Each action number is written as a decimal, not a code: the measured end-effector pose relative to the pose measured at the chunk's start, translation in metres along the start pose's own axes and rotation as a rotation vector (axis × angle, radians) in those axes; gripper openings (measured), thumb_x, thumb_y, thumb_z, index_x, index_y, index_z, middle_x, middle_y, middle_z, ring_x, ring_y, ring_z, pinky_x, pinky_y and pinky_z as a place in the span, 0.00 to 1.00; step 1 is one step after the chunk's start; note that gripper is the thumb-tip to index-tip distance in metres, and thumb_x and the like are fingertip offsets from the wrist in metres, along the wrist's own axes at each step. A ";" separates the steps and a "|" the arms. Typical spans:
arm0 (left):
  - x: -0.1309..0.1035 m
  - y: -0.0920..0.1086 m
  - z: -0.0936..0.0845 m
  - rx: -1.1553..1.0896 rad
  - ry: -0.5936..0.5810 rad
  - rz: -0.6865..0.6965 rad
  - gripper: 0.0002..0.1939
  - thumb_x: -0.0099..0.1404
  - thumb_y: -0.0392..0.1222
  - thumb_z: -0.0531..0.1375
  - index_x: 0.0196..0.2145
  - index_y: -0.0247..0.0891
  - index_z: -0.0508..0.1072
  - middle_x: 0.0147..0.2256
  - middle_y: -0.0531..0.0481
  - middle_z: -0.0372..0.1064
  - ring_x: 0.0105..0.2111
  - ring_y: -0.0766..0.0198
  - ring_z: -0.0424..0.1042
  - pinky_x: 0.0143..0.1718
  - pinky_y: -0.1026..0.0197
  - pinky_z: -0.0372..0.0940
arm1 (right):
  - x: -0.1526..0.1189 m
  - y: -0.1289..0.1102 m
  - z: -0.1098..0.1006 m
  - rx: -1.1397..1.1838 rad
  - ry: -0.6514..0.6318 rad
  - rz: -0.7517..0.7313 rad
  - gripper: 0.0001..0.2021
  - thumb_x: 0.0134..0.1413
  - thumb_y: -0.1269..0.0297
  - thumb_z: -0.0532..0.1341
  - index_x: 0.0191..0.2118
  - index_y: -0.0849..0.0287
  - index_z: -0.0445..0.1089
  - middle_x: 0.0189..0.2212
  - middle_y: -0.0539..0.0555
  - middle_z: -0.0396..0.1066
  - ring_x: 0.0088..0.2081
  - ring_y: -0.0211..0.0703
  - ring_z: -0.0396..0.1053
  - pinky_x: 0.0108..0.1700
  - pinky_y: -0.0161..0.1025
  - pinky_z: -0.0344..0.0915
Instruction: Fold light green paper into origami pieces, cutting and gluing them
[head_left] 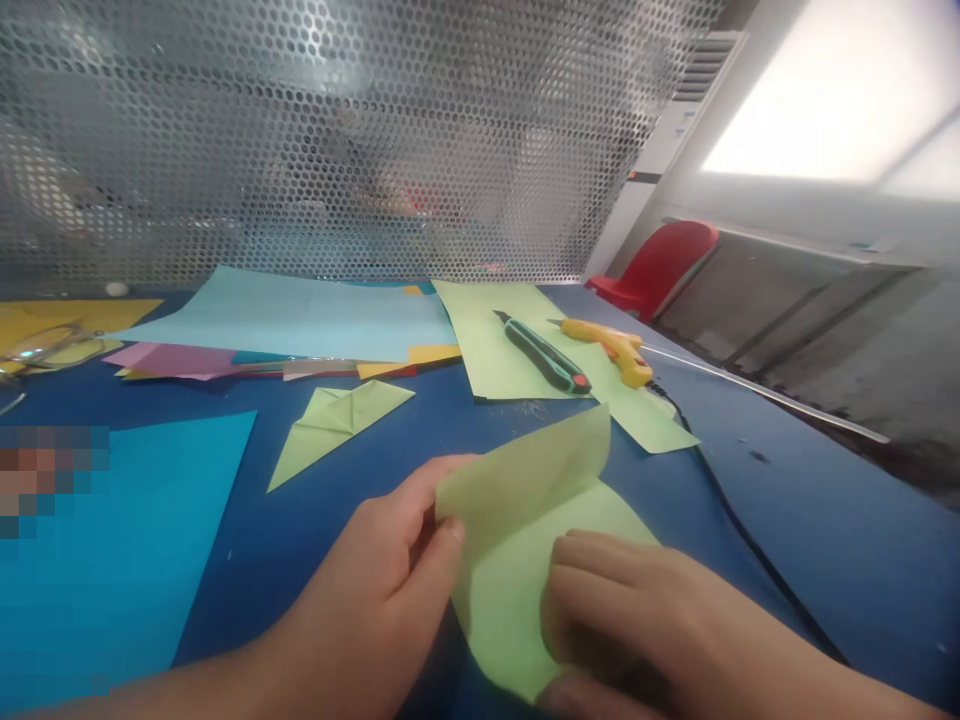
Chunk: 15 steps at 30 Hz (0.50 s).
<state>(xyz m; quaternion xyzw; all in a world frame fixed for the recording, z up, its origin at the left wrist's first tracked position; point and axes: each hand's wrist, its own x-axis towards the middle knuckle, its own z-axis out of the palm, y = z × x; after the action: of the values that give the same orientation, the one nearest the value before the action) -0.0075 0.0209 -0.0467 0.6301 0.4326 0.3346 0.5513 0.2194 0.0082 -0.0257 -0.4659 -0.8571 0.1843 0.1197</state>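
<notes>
A light green paper sheet (517, 560) lies curled between my hands, its far part bent up and over. My left hand (390, 560) pinches its left edge between thumb and fingers. At the sheet's lower right, my right hand (637, 610) has its fingers curled on the paper; the thumb is low in view and what the fingers grip is hidden. Beyond my left hand lies a folded light green paper (337, 420) with creases. A green and black utility knife (544, 352) rests on another light green sheet (476, 345).
A yellow glue gun (607, 345) with a black cable (750, 540) lies right of the knife. Blue paper (135, 540) covers the left side. Pale blue paper (300, 315) and coloured sheets lie behind. A perforated metal screen (300, 140) borders the blue table (847, 530). A red chair (660, 265) stands beyond.
</notes>
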 end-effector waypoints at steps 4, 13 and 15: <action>0.001 -0.001 -0.002 0.010 -0.018 0.018 0.20 0.76 0.39 0.52 0.61 0.50 0.71 0.56 0.59 0.76 0.49 0.67 0.75 0.53 0.68 0.67 | -0.001 -0.005 -0.001 0.027 -0.038 0.080 0.21 0.68 0.49 0.61 0.26 0.54 0.67 0.25 0.51 0.70 0.29 0.40 0.69 0.33 0.33 0.67; 0.000 -0.008 0.004 -0.113 -0.071 -0.036 0.24 0.68 0.39 0.61 0.60 0.53 0.70 0.51 0.57 0.80 0.52 0.63 0.80 0.54 0.63 0.73 | 0.006 -0.001 -0.004 -0.031 -0.190 0.238 0.14 0.66 0.66 0.57 0.28 0.56 0.71 0.30 0.53 0.77 0.30 0.41 0.74 0.33 0.35 0.69; -0.002 -0.009 0.005 -0.096 -0.082 -0.018 0.26 0.66 0.35 0.61 0.60 0.54 0.71 0.55 0.57 0.78 0.54 0.64 0.78 0.58 0.63 0.70 | 0.007 -0.001 -0.003 -0.056 -0.178 0.265 0.14 0.66 0.67 0.57 0.27 0.56 0.72 0.30 0.53 0.78 0.30 0.43 0.75 0.32 0.36 0.68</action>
<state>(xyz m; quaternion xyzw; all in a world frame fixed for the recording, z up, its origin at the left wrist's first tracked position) -0.0054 0.0177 -0.0561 0.6121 0.3986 0.3241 0.6012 0.2165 0.0141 -0.0222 -0.5601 -0.8001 0.2148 0.0049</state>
